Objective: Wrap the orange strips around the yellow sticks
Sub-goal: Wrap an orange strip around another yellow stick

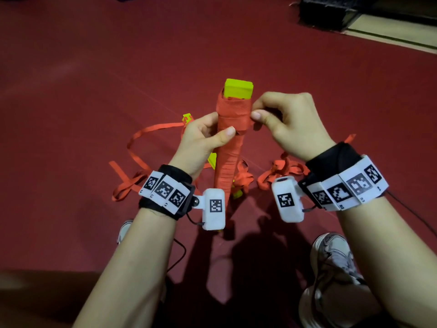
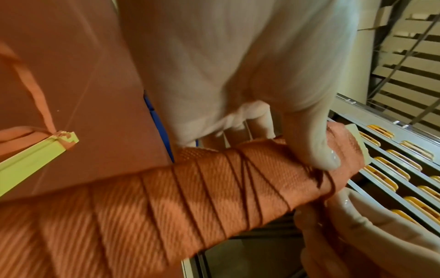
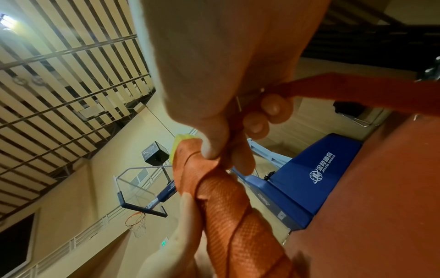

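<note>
You've got the yellow stick (image 1: 238,89) standing nearly upright in front of you, and it's covered in orange strip (image 1: 227,162) almost to the top, with only the yellow tip poking out. Your left hand (image 1: 203,140) is curled round the wrapped shaft partway down, thumb pressed across the front. Your right hand (image 1: 287,124) is pinching the strip's last turns right at the top edge, thumb and forefinger tight on the fabric. The two hands sit close together, one just above the other.

Here's where I think it can go sideways. That top wrap looks bunchy and a bit loose around the tip, so if you let go with the right before the end is tucked, the last few turns probably spring open and slide down. The crossing turns under your left thumb could shift too if you relax that grip. I can't tell where the loose end goes; something orange trails past your right fingers (image 3: 276,107) in the wrist view, and a tug on it could pull a turn off.

Also watch the mess of spare strips (image 1: 142,147) on the red floor (image 1: 94,67) around another stick (image 1: 188,118). Easy to snag those.
</note>
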